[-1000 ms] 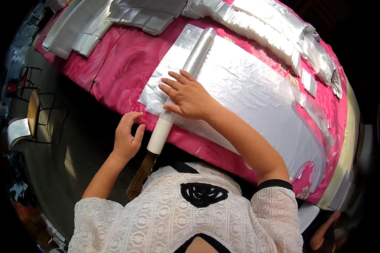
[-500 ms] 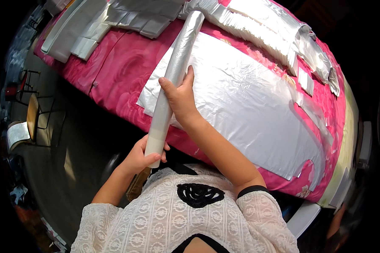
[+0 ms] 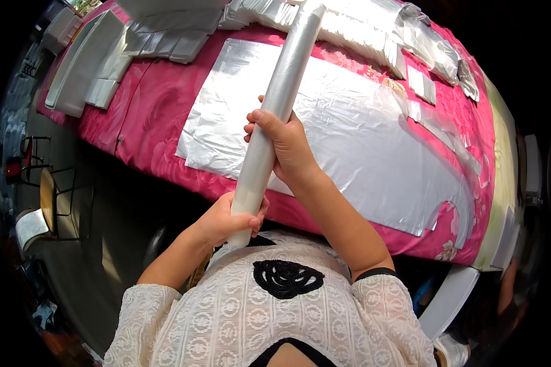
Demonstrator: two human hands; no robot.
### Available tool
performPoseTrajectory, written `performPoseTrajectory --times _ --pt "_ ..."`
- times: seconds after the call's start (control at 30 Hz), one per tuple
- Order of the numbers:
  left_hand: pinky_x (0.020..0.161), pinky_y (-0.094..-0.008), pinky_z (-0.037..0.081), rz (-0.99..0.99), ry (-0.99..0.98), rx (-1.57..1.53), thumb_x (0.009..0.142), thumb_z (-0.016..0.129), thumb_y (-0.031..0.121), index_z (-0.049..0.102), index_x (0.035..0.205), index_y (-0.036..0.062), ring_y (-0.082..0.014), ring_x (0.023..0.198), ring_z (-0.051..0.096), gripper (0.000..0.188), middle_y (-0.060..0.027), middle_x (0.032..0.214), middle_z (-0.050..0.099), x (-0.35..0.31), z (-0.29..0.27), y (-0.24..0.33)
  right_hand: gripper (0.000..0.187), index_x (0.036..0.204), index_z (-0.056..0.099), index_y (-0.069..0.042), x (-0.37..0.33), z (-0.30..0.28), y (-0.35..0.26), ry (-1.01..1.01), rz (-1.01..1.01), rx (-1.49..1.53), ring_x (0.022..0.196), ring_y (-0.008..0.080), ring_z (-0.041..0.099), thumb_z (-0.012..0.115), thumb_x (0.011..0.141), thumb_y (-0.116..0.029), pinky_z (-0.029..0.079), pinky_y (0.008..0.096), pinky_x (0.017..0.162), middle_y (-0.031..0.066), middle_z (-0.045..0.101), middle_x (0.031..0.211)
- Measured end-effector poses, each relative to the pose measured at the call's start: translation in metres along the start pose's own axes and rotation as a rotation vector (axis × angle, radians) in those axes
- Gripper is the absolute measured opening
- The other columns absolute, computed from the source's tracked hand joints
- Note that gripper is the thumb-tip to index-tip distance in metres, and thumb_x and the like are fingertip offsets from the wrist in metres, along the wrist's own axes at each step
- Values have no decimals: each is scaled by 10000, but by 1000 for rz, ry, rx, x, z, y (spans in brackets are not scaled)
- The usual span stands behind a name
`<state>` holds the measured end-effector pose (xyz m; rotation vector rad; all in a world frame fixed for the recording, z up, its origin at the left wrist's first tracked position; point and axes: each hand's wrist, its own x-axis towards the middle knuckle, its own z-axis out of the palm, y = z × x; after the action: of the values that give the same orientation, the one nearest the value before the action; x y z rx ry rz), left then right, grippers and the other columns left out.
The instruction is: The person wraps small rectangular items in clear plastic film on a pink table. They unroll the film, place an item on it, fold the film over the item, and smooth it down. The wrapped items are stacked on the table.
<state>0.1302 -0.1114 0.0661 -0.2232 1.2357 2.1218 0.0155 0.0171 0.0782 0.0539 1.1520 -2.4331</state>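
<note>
Got fingers of left hand point(image 3: 226, 221) closed round lower end of roll point(image 3: 259, 158) at 7 o'clock, thumb laid across the pale tube; a second ago, was half open and clear of roll. Next along, holding roll aslant from 7 to just past 12 o'clock, now apparently raised, versus lying flat on sheet a second ago. Then, near picture centre and a touch toward 12, got fingers of right hand point(image 3: 286, 137) closed too: thumb on top of roll, fingertips showing past its far edge toward 10 o'clock. Was spread palm-down on roll a second ago. Reads as a change from pressing to carrying, weight probably in both hands. Leaves sheet point(image 3: 361, 140) spread beneath, from 10 round to 4 o'clock, on pink cloth point(image 3: 159, 104). Can't tell about any film joining sheet to roll. Beyond, at 1 o'clock: row of folded white packets point(image 3: 361, 40), apart from both hands.
</note>
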Motion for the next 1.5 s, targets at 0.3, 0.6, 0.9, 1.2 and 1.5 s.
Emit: performPoseTrajectory --times 0.3,0.6,0.9,1.2,1.5 --pt "600 -283 502 6 -67 43 758 663 369 466 1084 22 -152 707 582 515 -62 840 563 12 6 3 600 1210 330 36 -18 -16 8 86 -31 0 777 160 567 682 773 -179 518 308 694 101 509 903" --pt "563 -257 477 -205 137 308 811 586 514 507 1019 41 -133 647 566 522 -57 781 571 4 -21 -11 636 1225 334 39 -14 -50 36 186 62 85 867 198 576 702 741 -148 500 311 753 134 525 993" --pt "584 -271 467 -371 44 321 762 675 386 507 1116 28 -124 631 550 531 -52 752 562 -20 -42 -33 282 1034 568 -21 25 -154 -70 510 -230 -517 743 103 542 614 824 -203 449 215 665 48 598 890" --pt "637 -283 483 -400 44 350 793 637 247 497 1103 19 -129 690 570 409 -70 816 590 -23 -48 -37 245 895 637 -29 11 -153 -72 70 232 -643 582 60 504 662 813 -258 400 195 509 -3 587 701" --pt "762 -302 479 -391 -18 391 742 722 230 495 1152 14 -137 804 574 516 -73 963 606 -44 -59 -33 143 870 633 -32 12 -200 -101 337 21 -695 583 36 472 643 847 -173 390 174 535 -38 547 683"
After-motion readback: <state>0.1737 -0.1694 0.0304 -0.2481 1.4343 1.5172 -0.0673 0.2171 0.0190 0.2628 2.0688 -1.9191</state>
